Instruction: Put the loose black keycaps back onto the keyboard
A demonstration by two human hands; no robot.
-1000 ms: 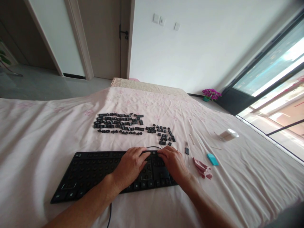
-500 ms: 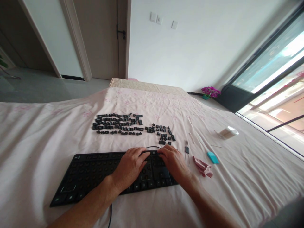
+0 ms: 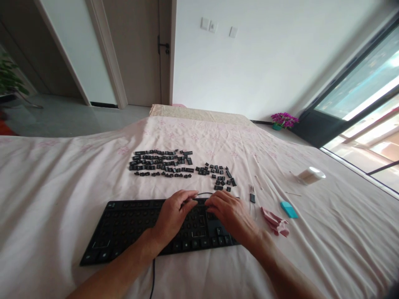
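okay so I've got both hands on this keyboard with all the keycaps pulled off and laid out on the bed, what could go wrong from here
1. The keycaps lie loose on the soft, creased sheet; any shift of the bed could scatter them or mix their rows.
2. Both hands, left hand and right hand, press on the keyboard, which may flex on the mattress and strain the bare switches.
3. The cable runs toward you and could snag on an arm.
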